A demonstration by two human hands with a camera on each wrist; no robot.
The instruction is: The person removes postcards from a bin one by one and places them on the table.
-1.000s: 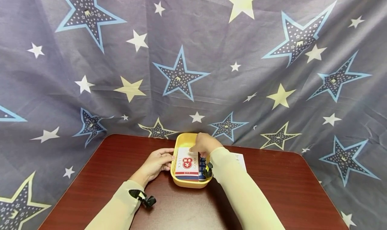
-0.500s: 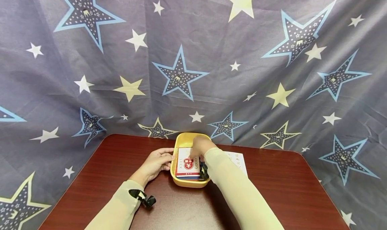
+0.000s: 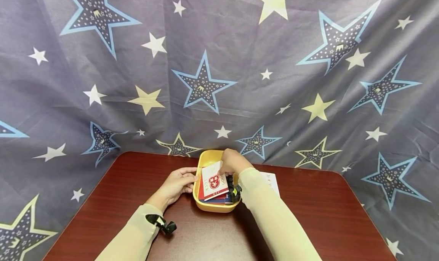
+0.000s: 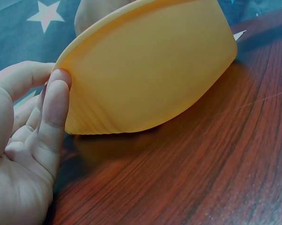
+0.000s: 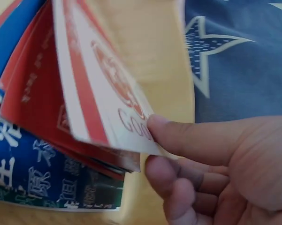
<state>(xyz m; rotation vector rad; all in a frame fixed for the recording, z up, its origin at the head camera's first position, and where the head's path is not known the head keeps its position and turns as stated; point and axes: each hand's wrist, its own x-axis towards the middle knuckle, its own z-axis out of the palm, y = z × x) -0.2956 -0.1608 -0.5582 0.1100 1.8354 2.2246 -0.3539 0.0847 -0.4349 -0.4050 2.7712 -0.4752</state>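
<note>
A yellow plastic basket point(image 3: 210, 159) sits near the table's back edge, and my left hand point(image 3: 177, 185) pinches its left rim. In the left wrist view the fingers point(image 4: 56, 105) close on the rim at one corner. My right hand point(image 3: 234, 162) reaches into the basket and pinches a white card with a red emblem and "GOOD LUCK" print point(image 3: 214, 181) between thumb and fingertips. That card is tilted and lifted off a red card point(image 5: 33, 89) in the right wrist view. Beneath lies a blue packet with white characters point(image 5: 23, 159).
A white printed paper point(image 3: 271, 181) lies on the table just right of the basket, partly behind the right sleeve. The dark red wooden table point(image 3: 329, 211) meets a grey star-patterned cloth point(image 3: 219, 63) behind the basket.
My right hand has shifted within the basket and raised the white card, which is now turned at an angle, uncovering the red card beneath. My left hand stays at the rim.
</note>
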